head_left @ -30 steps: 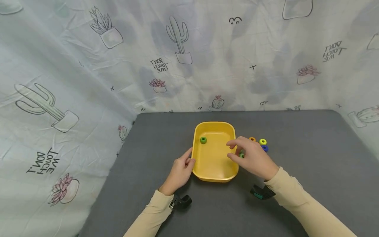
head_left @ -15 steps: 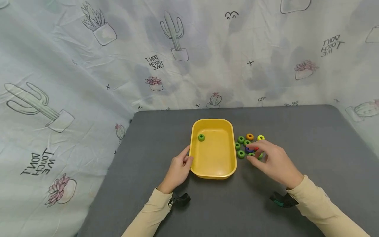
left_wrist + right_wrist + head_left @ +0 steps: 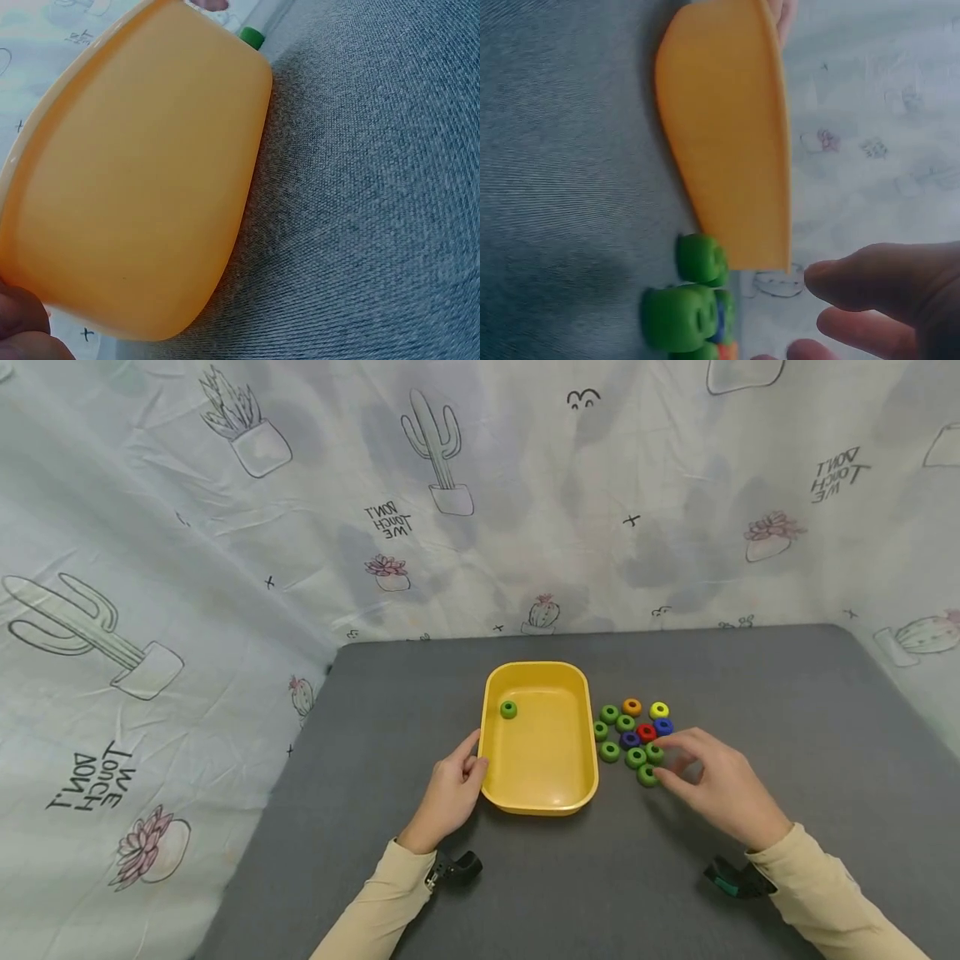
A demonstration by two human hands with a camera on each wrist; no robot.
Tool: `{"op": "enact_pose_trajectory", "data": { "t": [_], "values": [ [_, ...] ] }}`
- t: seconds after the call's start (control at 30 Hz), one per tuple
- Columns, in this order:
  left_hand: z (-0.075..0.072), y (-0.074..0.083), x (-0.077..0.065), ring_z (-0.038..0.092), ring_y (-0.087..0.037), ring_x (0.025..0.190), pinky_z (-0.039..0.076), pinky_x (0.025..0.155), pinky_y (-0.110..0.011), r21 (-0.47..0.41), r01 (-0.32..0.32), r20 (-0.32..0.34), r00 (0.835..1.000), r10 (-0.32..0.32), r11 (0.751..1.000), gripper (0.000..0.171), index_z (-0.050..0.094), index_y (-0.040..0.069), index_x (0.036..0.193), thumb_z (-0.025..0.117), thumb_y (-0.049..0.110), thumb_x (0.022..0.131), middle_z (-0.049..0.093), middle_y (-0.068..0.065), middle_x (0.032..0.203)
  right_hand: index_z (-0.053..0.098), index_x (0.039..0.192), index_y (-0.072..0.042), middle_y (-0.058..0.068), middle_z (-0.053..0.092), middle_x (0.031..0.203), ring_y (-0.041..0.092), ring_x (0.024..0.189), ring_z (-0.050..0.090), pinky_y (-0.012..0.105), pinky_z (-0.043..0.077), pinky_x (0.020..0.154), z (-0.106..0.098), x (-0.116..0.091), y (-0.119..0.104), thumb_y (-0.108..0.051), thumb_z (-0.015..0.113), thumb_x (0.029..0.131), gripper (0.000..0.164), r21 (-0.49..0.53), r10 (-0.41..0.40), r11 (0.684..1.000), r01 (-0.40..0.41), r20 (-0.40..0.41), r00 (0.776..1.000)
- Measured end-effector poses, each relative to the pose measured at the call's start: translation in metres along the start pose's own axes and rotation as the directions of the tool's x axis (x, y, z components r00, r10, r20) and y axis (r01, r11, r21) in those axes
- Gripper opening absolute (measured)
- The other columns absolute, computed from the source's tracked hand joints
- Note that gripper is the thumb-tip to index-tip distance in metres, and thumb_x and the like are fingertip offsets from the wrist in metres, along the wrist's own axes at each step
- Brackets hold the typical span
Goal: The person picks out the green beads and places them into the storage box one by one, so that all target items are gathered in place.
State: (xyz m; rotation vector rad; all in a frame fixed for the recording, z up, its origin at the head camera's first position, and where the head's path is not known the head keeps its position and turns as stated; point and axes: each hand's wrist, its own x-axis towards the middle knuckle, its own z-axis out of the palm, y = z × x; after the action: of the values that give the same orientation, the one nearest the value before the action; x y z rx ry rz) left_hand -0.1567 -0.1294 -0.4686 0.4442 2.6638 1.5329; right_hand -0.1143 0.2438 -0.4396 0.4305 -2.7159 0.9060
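A smooth, glossy yellow tray [image 3: 538,752] with rounded corners and upright walls sits just right of my left hand [image 3: 447,793], which grips its near-left rim. Beneath both lies the bench [image 3: 555,885], grey and woven like cloth; ahead hangs a wrinkled curtain [image 3: 517,552] printed with potted cacti. My right hand [image 3: 716,785] holds nothing, thumb and curved fingers well apart. Ahead and left of it cluster seven green rings [image 3: 636,765], with an orange ring [image 3: 632,713], a yellow ring [image 3: 659,717], a red ring [image 3: 647,738] and two blue rings [image 3: 663,732]; the tray's right wall stands between them and its floor. All are chunky and rounded, with a central hole. Another, the lone green ring [image 3: 508,715], lies in the tray, ahead and right of my left hand.
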Motion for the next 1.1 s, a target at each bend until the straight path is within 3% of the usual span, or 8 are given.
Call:
{"op": "enact_pose_trajectory", "data": {
  "t": [0.37,0.67,1.1],
  "values": [
    [0.0,0.001,-0.002,0.034,-0.004,0.049,0.032,0.053,-0.021,-0.006,0.017,0.003,1.0,-0.017,1.0,0.052,0.041,0.003,0.159,0.053,0.012,0.109,0.044,0.003,0.064,0.075,0.116,-0.011,0.001,0.072,0.107,0.005,0.077,0.064,0.03,0.052,0.064,0.022,-0.006,0.016,-0.009,0.087,0.083,0.035,-0.007,-0.033,0.999,0.033,0.003,0.999],
    [0.0,0.002,-0.001,0.036,-0.004,0.051,0.032,0.054,-0.021,0.0,0.004,-0.003,1.0,-0.004,1.0,0.052,0.042,0.002,0.158,0.054,0.012,0.108,0.045,0.003,0.066,0.076,0.114,-0.012,0.0,0.07,0.104,0.008,0.076,0.063,0.028,0.049,0.061,0.03,-0.006,0.02,-0.009,0.087,0.083,0.033,-0.021,0.009,1.0,-0.008,0.035,0.999],
    [0.0,0.0,0.0,0.034,-0.004,0.05,0.031,0.053,-0.021,-0.001,0.001,0.003,1.0,-0.001,1.0,0.052,0.041,0.002,0.158,0.053,0.012,0.109,0.043,0.003,0.064,0.076,0.108,-0.012,-0.001,0.068,0.1,0.007,0.075,0.058,0.027,0.047,0.06,0.039,-0.007,0.024,-0.002,0.088,0.077,0.035,-0.05,-0.075,0.996,0.074,-0.025,0.997]
  ]
}}
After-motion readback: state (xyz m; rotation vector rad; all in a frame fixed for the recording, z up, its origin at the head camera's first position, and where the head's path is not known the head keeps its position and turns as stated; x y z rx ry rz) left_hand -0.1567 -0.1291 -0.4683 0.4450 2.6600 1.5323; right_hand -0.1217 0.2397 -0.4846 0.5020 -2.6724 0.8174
